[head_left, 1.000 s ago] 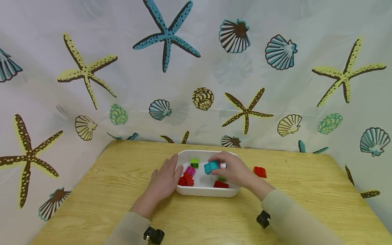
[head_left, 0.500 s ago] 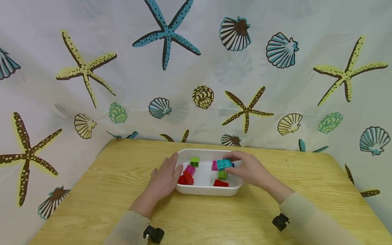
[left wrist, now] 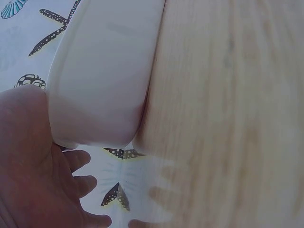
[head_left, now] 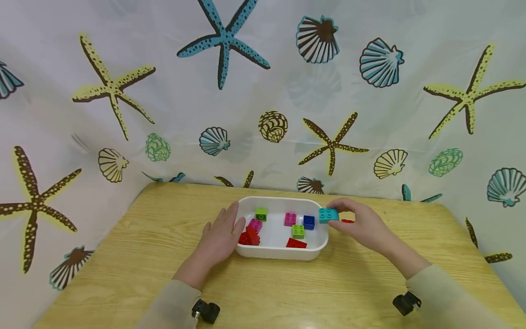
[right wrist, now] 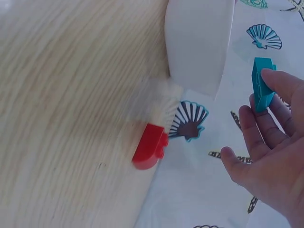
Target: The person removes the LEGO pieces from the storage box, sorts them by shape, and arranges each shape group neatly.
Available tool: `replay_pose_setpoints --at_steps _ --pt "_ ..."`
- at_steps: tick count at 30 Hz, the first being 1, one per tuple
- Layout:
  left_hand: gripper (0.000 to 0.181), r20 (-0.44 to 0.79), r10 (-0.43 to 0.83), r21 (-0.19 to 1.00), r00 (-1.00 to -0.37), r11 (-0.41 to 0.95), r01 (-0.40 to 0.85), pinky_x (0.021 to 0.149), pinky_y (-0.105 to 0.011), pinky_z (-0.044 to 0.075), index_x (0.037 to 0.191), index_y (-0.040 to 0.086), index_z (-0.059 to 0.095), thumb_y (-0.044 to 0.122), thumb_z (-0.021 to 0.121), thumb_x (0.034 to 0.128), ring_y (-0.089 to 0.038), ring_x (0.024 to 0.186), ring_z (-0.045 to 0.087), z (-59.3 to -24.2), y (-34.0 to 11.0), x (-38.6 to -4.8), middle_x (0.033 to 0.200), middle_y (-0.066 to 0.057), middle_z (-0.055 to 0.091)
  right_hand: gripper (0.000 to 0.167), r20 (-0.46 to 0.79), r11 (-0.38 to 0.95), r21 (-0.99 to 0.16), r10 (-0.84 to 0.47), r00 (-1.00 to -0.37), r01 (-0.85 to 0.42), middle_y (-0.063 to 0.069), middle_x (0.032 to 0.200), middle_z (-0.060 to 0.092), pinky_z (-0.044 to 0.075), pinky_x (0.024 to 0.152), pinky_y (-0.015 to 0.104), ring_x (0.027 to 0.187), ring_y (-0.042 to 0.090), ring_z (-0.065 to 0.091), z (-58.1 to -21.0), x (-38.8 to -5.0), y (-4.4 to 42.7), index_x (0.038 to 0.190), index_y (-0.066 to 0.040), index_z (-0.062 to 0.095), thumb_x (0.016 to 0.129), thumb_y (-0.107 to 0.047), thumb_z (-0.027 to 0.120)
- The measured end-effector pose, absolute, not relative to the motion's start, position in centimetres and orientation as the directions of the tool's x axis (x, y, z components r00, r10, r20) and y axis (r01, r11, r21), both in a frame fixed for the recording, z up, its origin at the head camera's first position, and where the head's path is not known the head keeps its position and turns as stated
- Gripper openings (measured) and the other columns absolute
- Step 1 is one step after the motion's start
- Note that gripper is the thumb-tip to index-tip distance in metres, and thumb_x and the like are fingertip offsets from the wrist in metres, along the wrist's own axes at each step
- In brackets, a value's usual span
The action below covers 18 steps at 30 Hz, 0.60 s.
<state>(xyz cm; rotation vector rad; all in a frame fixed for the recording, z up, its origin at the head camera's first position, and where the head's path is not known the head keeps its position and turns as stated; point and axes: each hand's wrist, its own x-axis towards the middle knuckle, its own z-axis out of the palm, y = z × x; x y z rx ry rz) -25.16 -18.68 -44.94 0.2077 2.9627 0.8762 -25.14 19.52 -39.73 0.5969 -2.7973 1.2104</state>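
Right hand pinches a teal brick near the right end of a tray, whose left end the outstretched left hand touches.

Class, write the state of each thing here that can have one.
White tray, upright on the table
Bricks inside it, unheld
Outer red brick, on the table, unheld
Teal brick, held off the table
Right hand, pinching the teal brick
Left hand, touching the tray
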Motion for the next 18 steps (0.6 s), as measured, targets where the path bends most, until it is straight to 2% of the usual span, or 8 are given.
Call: replay_pose_setpoints --at_steps 3,7,18 --pt "0.073 -0.002 0.142 0.544 -0.99 0.831 0.118 0.128 -0.078 0.006 0.177 0.005 0.014 0.044 0.036 0.1195 -0.043 0.169 0.01 -45.0 -18.7 -25.3 0.182 -0.017 0.022 0.036 0.179 0.637 -0.689 -0.313 -0.933 -0.346 0.004 0.131 0.075 0.06 0.1 0.055 0.129 0.034 0.066 -39.8 -24.9 20.6 0.137 -0.013 0.072 0.104 -0.025 0.081" --pt "0.073 -0.003 0.143 0.545 -0.99 0.83 0.118 0.128 -0.077 0.006 0.178 0.006 0.014 0.045 0.035 0.1195 -0.043 0.169 0.01 -45.0 -18.8 -25.4 0.182 -0.017 0.022 0.038 0.174 0.659 -0.679 -0.285 -0.943 -0.324 0.007 0.133 0.074 0.051 0.109 0.066 0.13 0.038 0.064 -39.7 -24.5 22.0 0.138 -0.012 0.072 0.104 -0.025 0.081" --pt "0.073 0.001 0.138 0.548 -0.99 0.829 0.116 0.129 -0.077 0.007 0.177 0.005 0.015 0.045 0.035 0.1194 -0.043 0.169 0.011 -44.9 -18.7 -25.2 0.181 -0.018 0.024 0.038 0.177 0.687 -0.657 -0.259 -0.949 -0.31 0.011 0.138 0.069 0.048 0.111 0.068 0.13 0.039 0.061 -39.9 -24.3 25.3 0.138 -0.011 0.071 0.105 -0.026 0.08"
